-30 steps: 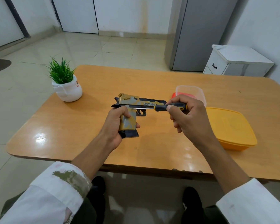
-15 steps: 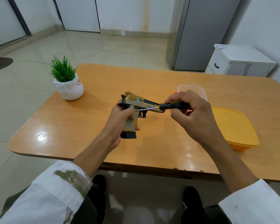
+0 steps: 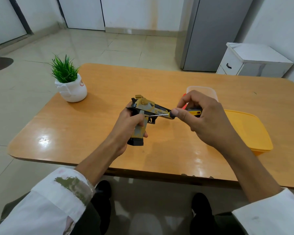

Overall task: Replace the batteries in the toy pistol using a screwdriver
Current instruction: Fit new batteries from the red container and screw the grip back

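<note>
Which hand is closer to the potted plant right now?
Left. The left hand, gripping the toy pistol, sits right of the potted plant; the right hand, holding the screwdriver, is farther right.

Dark lettering runs along the pistol's slide, too small to read; a red round mark on the pot, illegible too.

toy pistol — yellow-grey camouflage, black base | screwdriver — black-yellow handle | container yellow
</note>
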